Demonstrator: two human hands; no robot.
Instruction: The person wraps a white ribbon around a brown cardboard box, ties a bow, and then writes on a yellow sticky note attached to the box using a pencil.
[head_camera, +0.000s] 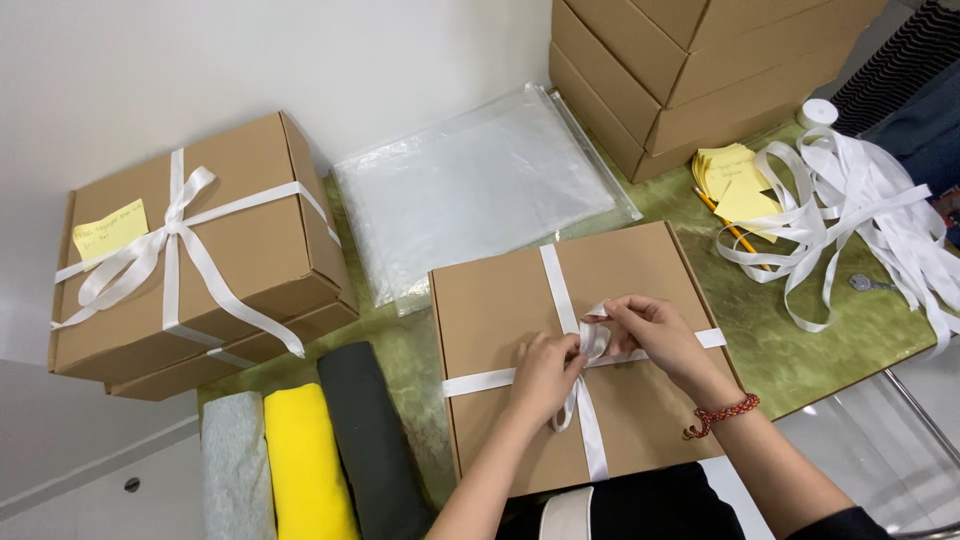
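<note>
While both hands meet at the crossing of the white ribbon (560, 290) on the flat cardboard box (500, 310) at the near table edge, the left hand (545, 372) is closed, pinching a loop of ribbon, and the right hand (655, 330) pinches the other loop just beside it. To do this well, I'd judge: keep tension even on both loops, hold the knot centred on the crossing, keep the ribbon flat, not twisted, and match loop sizes to the finished bowed box (190, 250) at the left. Loose ribbon strips (850, 200) lie at the right, near yellow sticky notes (735, 180); folded cloths (305, 460) sit beside the box.
</note>
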